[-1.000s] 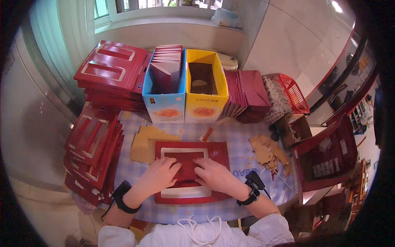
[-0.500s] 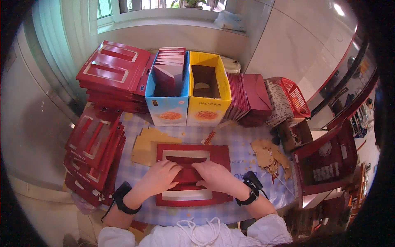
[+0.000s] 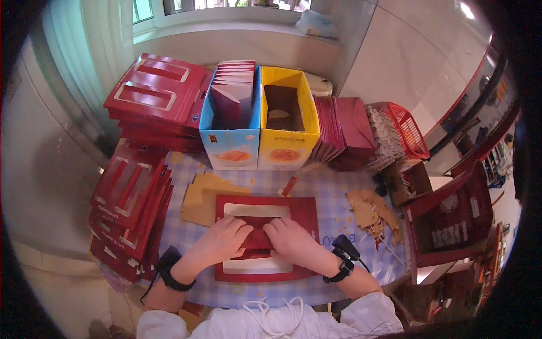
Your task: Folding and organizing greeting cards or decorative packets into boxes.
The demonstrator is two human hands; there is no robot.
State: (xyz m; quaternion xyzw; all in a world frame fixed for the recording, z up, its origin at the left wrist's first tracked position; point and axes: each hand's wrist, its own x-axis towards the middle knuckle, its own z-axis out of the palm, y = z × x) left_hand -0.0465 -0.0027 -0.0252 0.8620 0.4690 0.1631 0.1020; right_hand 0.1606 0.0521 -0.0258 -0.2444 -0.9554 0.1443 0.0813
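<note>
A dark red cardboard sheet [image 3: 305, 214] with white-bordered panels lies flat on the tablecloth in front of me. Across its middle runs a raised red strip [image 3: 257, 239]. From the left, my left hand [image 3: 227, 240] grips this strip, fingers curled over its far edge and thumb on the near side. My right hand [image 3: 289, 240] pinches the same strip a short way to the right, its fingers also bent over. Both hands are closed, and the strip's underside is hidden. Dark straps with small devices sit on both wrists.
Stacks of red printed cardboard [image 3: 152, 90] stand at left. A blue box [image 3: 231, 150] holding red folders and a yellow box [image 3: 288, 147] stand behind, beside more red folders [image 3: 355, 127]. Tan card [image 3: 203, 198], torn scraps [image 3: 372, 214] and a red basket [image 3: 407, 133] surround the sheet.
My fingers have curled further over the strip, and its far edge has shifted slightly. Both hands stay near the sheet's middle; the view has moved a little.
</note>
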